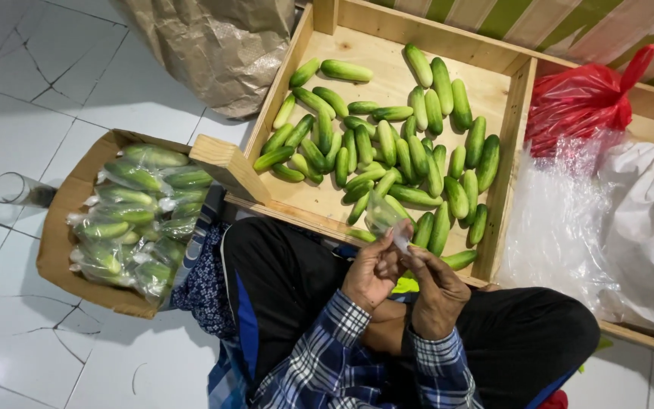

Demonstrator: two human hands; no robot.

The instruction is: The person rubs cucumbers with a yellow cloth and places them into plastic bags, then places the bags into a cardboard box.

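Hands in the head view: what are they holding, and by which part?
Both the left hand and right hand pinch a small clear plastic bag by its lower edge.

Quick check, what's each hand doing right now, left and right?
Left hand: fingers closed on the clear plastic bag, pinching its edge.
Right hand: fingers closed on the same bag's edge, beside the left.

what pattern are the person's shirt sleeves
Blue and white plaid on the sleeves, clearest in the head view.
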